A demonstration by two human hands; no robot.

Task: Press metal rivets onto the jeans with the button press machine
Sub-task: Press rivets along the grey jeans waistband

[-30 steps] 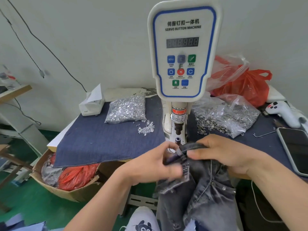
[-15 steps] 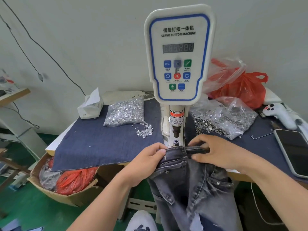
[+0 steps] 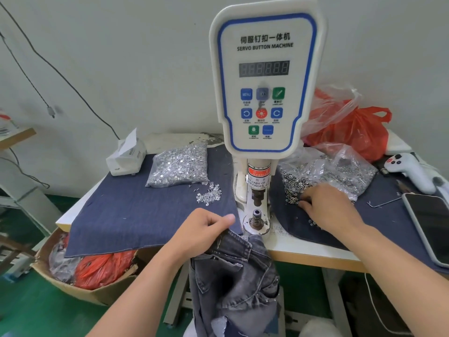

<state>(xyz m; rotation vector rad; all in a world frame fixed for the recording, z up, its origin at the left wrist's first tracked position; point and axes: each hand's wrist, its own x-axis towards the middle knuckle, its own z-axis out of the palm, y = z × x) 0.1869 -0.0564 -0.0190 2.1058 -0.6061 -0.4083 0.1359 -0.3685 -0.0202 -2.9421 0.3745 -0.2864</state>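
Note:
The white servo button machine (image 3: 263, 76) stands at the table's middle, its lower die (image 3: 256, 216) bare under the punch. Grey jeans (image 3: 233, 276) hang over the table's front edge just below the die. My left hand (image 3: 201, 233) grips their waistband, thumb on top. My right hand (image 3: 325, 207) reaches to the right of the machine, its fingertips down in the loose ring-shaped rivet parts (image 3: 292, 190) spilling from a clear bag (image 3: 340, 171). What the fingers hold is hidden. A second bag of silver tack parts (image 3: 179, 166) lies left of the machine, with a few loose tacks (image 3: 210, 194) beside it.
Blue denim cloth (image 3: 136, 215) covers the table. A tissue box (image 3: 126, 156) sits at the back left, a red plastic bag (image 3: 352, 130) at the back right. A white controller (image 3: 410, 170) and a phone (image 3: 430, 224) lie at the right edge. A cardboard box (image 3: 80, 288) stands on the floor, left.
My right hand let go of the jeans' waistband and moved right to the rivet pile. The jeans dropped back from the die, held by my left hand alone.

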